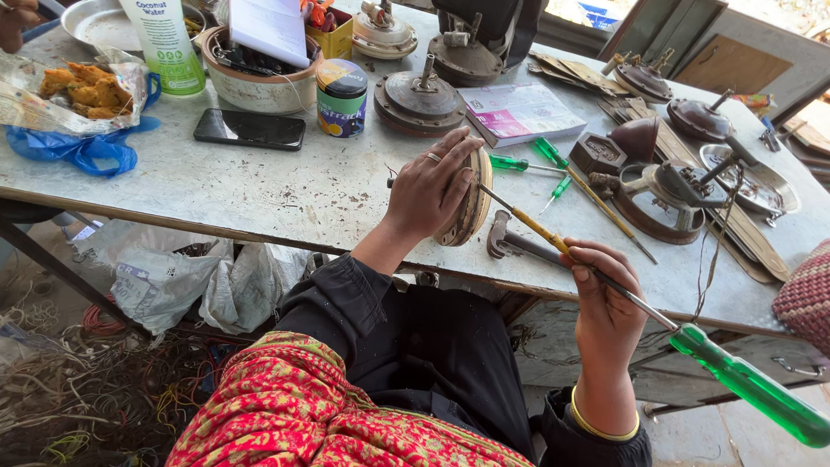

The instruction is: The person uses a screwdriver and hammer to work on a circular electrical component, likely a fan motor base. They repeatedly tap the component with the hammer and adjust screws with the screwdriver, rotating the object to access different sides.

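Gripping the motor disc (pixel 471 207) on edge, the left hand (pixel 430 186) spreads its fingers over the near face; a ring sits on one finger. Disc stands upright near the front edge of the table (pixel 259 186), rim down on the metal top, flat faces to left and right.

Right hand (pixel 605 298) is closed around the bare shaft of a long screwdriver (pixel 605 281), about mid-length. Green handle (pixel 752 389) trails down and to the right, past the table edge, free of the hand. Shaft runs up and to the left from the fist; tip meets the disc at its right face, just beside the left fingertips. Exact contact point hidden by the disc rim.

Disc lies between the two hands: left hand on it, right hand apart from it, joined only by the shaft.

Hammer (pixel 510 242) lies on the table below the shaft, just right of the disc. Two small green screwdrivers (pixel 527 163) lie behind. Phone (pixel 249 130) and a tin (pixel 341 98) sit further back on the left.
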